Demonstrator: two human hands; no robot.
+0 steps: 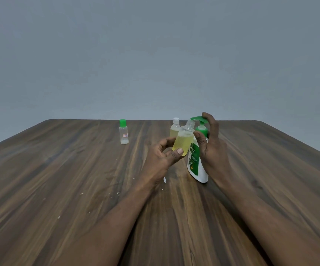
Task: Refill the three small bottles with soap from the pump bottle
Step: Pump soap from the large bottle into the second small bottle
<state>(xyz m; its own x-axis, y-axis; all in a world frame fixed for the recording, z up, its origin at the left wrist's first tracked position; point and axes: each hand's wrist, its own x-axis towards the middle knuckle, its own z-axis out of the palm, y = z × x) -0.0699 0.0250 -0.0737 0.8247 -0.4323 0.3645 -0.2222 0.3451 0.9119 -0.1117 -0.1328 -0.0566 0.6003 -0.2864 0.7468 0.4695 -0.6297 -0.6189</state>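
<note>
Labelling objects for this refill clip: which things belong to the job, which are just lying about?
Job: pump bottle, open bottle in left hand, white-capped bottle, green-capped bottle, right hand on pump head.
Lying about: small white piece (possibly a cap) on the table, white specks.

Both of the person's long bare forearms (117, 217) lie uncovered along their whole visible length above the brown wood-grain counter (59, 189), widening toward its near side, and the skin is uncovered at the wrists and fingers too. The bare left grip (162, 155) shows a short, neatly trimmed thumbnail (180, 151) with a rounded tip, and faint tendon lines run along its wrist. The bare right grip (212, 144) has long fingers, and the forearm behind it looks smooth and even.
</note>
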